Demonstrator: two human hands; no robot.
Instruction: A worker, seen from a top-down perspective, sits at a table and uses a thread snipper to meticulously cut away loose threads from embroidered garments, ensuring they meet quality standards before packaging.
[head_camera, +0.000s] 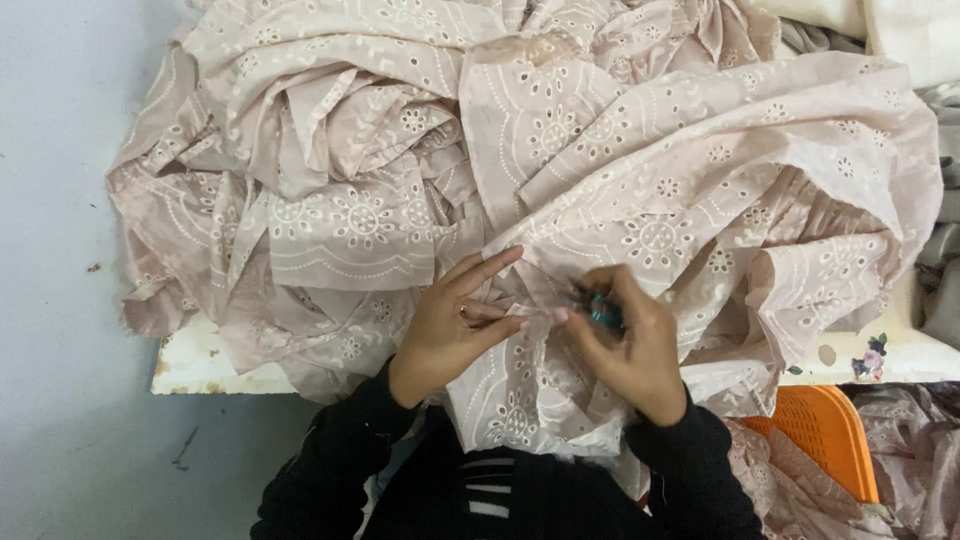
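Observation:
A large heap of pale pink embroidered eyelet fabric (560, 150) covers a small white table (200, 365) and spills toward my lap. My left hand (455, 325) pinches a fold of this fabric between thumb and fingers, a ring on one finger. My right hand (625, 340) is closed around a small teal-handled tool (603, 312), blurred, held against the same fold right beside my left fingertips. Black sleeves cover both forearms.
An orange plastic basket (825, 430) stands at the lower right with more pink cloth (910, 450) beside it. Grey and cream cloth (940, 260) lies at the right edge. A grey floor (60, 250) lies left of the table.

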